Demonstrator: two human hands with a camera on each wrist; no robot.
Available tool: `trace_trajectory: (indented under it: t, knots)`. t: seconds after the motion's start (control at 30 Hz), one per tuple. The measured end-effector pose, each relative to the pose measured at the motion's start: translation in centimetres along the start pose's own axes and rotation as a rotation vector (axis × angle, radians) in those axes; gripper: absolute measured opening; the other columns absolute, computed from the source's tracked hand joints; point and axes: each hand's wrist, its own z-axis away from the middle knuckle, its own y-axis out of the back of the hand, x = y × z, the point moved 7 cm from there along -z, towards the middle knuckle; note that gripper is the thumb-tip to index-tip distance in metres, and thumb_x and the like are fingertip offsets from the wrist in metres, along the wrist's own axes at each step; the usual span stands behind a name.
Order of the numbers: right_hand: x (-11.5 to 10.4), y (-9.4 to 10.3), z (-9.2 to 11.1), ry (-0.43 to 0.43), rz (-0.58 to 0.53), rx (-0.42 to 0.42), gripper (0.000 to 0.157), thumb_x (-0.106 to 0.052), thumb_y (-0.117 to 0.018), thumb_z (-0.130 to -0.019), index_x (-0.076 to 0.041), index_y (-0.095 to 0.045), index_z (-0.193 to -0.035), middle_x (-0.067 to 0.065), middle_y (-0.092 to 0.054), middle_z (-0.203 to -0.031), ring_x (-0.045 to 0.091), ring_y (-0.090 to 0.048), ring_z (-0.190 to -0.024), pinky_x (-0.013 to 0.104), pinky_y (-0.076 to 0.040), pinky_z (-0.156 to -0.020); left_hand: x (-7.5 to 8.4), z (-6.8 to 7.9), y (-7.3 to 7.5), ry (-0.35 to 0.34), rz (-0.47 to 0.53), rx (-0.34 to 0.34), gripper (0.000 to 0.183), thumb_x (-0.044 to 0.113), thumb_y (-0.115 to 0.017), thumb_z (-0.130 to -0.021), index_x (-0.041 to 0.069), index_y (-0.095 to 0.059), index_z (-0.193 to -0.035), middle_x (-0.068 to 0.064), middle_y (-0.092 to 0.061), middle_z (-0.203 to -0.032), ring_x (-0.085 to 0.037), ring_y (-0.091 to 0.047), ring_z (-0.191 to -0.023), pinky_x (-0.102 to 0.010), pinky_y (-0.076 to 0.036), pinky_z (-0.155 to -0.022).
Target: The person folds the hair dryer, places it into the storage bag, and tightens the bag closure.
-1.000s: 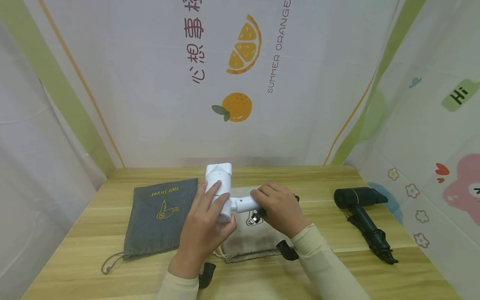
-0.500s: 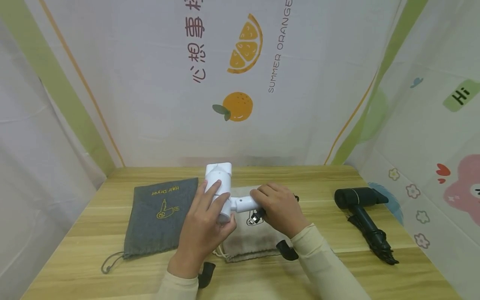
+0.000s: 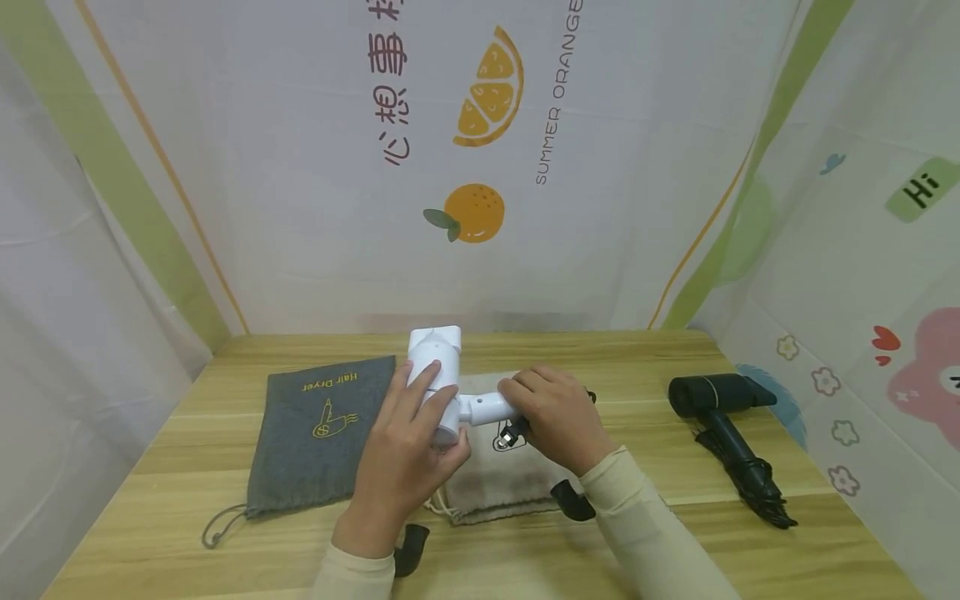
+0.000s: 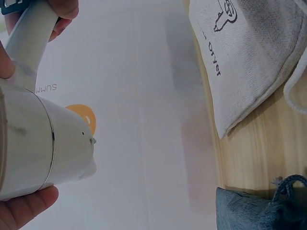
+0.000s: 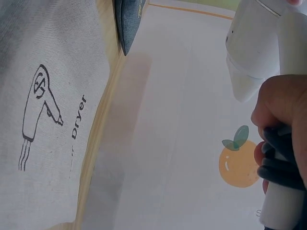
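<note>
A white hair dryer [image 3: 435, 346] is held in both hands above the beige drawstring pouch [image 3: 517, 487], nozzle pointing away. My left hand [image 3: 403, 446] grips its barrel, fingers over the top and thumb at the near end. My right hand [image 3: 558, 417] wraps round the handle [image 3: 487, 408], together with the black cord [image 5: 283, 167] wound on it. From under the right hand sticks the cord's plug [image 3: 512, 435], metal prongs toward the left. The right wrist view shows the thumb and fingers closed over handle and cord. In the left wrist view, fingers [image 4: 31, 206] support the barrel from below.
A grey drawstring pouch [image 3: 315, 450] marked Hair Dryer lies flat at the left. On the right rests a black hair dryer [image 3: 720, 396] with its cord bundled round the handle. Black curved pieces [image 3: 572, 502] show beside the wrists. A printed curtain [image 3: 600, 250] hangs behind the wooden table [image 3: 172, 483].
</note>
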Motion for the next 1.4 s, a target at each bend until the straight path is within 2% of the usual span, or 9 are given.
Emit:
trace_trajectory:
  t: [0.7,1.4]
  knots:
    - [0.21,-0.09,0.08,0.007,-0.023,-0.014,0.044,-0.002,-0.088,-0.06,-0.014,-0.062,-0.094,0.0,-0.068,-0.088,0.02,-0.063,-0.082,0.034,-0.055,-0.069,-0.13,0.07,-0.16,-0.018,0.007,0.004,0.04,0.018,-0.076,-0.069,0.001,-0.069,-0.105,-0.021,-0.063,-0.125,-0.053,-0.051,-0.121,-0.055,-0.049,-0.095]
    - [0.4,-0.35,0.2,0.008,-0.029,-0.035,0.044,0.001,-0.083,-0.059,-0.016,-0.063,-0.095,-0.002,-0.068,-0.088,0.018,-0.061,-0.08,0.033,-0.054,-0.068,-0.15,0.2,-0.4,-0.029,0.021,-0.007,0.041,0.017,-0.077,-0.069,0.001,-0.069,-0.106,-0.021,-0.063,-0.125,-0.052,-0.052,-0.12,-0.055,-0.049,-0.096]
